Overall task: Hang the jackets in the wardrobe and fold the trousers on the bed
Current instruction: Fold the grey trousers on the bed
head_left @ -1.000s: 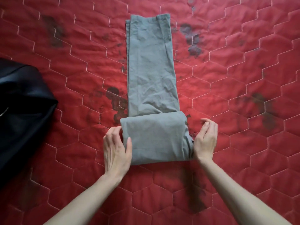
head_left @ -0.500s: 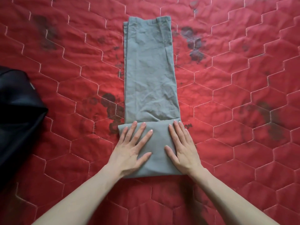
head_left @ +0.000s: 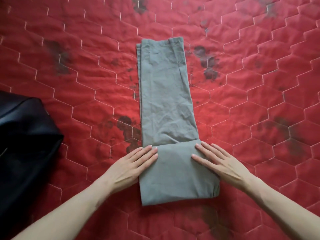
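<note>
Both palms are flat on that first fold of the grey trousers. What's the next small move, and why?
Probably turn the folded part over once more, away from you: most of the grey trousers lies unfolded beyond it, and the left hand and right hand already press flat on its side edges.

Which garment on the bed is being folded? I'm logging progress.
The grey trousers, with both hands, left hand and right hand, flat on their folded end; the black garment lies untouched at left.

The trousers (head_left: 166, 101) were seen to be a plain grey-green, without pattern. The bed (head_left: 251, 104) was covered in red, quilted with pale stitching in a hexagon pattern and marked by dark blotches. At the left edge, a garment (head_left: 26, 141) was shown in glossy black.
</note>
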